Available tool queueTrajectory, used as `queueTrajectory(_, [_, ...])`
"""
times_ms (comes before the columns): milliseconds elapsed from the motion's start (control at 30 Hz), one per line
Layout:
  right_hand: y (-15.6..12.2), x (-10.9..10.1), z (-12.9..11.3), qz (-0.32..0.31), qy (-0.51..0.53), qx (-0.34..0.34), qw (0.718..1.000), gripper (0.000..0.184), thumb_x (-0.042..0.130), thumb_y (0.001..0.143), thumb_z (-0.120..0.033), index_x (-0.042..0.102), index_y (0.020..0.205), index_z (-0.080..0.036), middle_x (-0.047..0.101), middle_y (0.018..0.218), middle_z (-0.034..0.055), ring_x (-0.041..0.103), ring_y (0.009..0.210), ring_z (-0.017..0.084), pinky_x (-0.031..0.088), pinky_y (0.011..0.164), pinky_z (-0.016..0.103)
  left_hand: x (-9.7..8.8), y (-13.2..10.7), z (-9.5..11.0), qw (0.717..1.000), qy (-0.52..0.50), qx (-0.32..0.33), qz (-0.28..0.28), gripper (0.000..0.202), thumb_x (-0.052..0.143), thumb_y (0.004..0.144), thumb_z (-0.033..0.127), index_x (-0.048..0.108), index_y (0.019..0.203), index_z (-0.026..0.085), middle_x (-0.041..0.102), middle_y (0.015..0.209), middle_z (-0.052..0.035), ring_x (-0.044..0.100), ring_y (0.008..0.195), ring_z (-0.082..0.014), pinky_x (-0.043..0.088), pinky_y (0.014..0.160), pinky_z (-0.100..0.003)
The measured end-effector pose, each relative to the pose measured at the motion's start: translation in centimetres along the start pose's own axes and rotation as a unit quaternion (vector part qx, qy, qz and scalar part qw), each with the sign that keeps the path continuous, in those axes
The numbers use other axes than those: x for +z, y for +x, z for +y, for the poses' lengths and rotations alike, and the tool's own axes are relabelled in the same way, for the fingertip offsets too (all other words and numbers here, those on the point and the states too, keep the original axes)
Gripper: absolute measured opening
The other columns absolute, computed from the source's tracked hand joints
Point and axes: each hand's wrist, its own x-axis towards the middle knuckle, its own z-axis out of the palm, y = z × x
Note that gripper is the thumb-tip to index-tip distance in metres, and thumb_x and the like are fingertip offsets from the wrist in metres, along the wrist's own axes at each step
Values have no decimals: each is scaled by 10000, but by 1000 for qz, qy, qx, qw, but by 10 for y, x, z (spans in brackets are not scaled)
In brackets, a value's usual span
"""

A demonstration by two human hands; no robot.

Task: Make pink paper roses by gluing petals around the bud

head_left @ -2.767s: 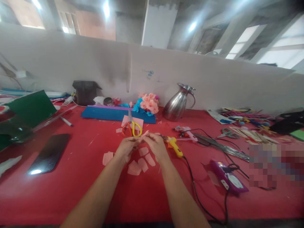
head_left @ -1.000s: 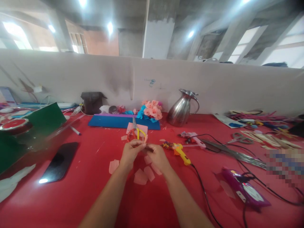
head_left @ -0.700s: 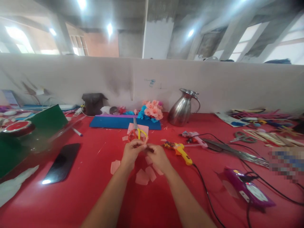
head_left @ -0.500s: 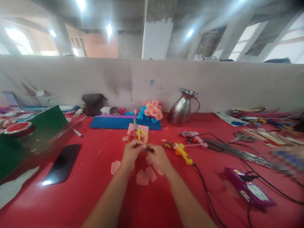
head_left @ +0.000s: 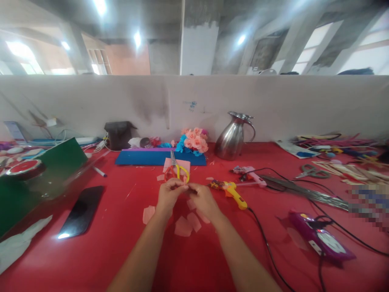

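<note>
My left hand (head_left: 168, 196) and my right hand (head_left: 203, 198) meet fingertip to fingertip above the red table. Both are closed in a pinch around a small pink paper piece (head_left: 185, 180), mostly hidden by the fingers. Just beyond them lie scissors (head_left: 186, 174) with one red and one yellow handle, blades pointing away, on a pink paper sheet (head_left: 185, 163). Beneath and beside my hands are several cut pink paper pieces (head_left: 183, 227). To the right of my right hand rests a yellow glue gun (head_left: 232, 192).
A blue slab (head_left: 146, 158) lies behind, with pink paper flowers (head_left: 196, 140) at its right and a steel jug (head_left: 229, 138) farther right. A black phone (head_left: 82, 211) is on the left. A purple power strip (head_left: 322, 237) and trailing cables occupy the right, near a pink glue gun (head_left: 253, 177).
The view has shifted very slightly. Both hands keep the same pinch in the same place, and the things on the table have not moved.
</note>
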Motion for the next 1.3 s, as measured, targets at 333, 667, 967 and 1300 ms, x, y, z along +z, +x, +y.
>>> queueTrajectory(333, [0, 1, 1, 37, -3, -11, 999, 220, 512, 751, -220, 690, 880, -207, 708, 821, 26, 635, 754, 183, 464, 708, 296, -1, 1, -1, 999, -9, -9, 30, 107, 737, 529, 187, 642, 575, 169, 591, 638, -1, 522, 652, -127, 401, 677, -259])
queueTrajectory(667, [-6, 0, -19, 149, 31, -69, 986, 89, 558, 754, -267, 576, 801, -193, 617, 741, 18, 543, 666, 146, 431, 633, 258, 1, 0, 1, 998, -46, -42, 34, 155, 764, 495, 205, 630, 558, 163, 582, 604, 13, 502, 608, -106, 383, 622, -239])
queueTrajectory(967, [-7, 1, -17, 157, -2, -78, 985, 57, 534, 771, -246, 554, 789, -196, 598, 728, 14, 532, 655, 143, 422, 616, 258, 3, -1, 1, 996, -59, -66, 27, 148, 775, 487, 227, 673, 577, 168, 631, 610, -2, 539, 621, -119, 409, 667, -258])
queueTrajectory(1300, [3, -17, -2, 149, -60, 21, 987, 108, 504, 744, -258, 577, 724, -182, 633, 697, 12, 564, 642, 146, 425, 633, 263, -1, 1, -4, 997, -16, -66, 43, 147, 755, 519, 238, 693, 626, 158, 639, 604, -4, 525, 601, -109, 385, 644, -247])
